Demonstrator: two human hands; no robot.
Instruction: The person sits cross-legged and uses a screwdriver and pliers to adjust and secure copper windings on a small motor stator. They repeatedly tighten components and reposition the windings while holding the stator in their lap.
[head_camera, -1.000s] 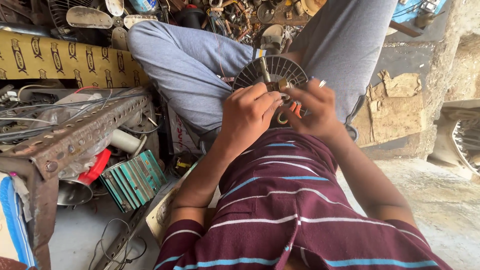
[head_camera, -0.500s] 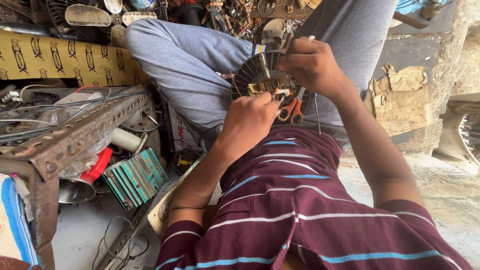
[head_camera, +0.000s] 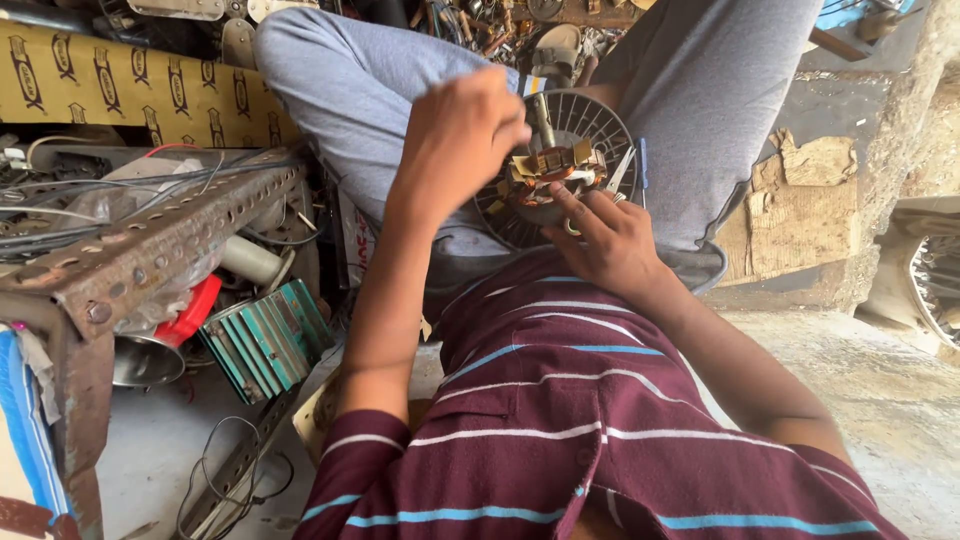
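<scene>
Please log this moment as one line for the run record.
left hand: raised above round dark finned motor part | right hand: touching copper-wound core | motor part: on lap
</scene>
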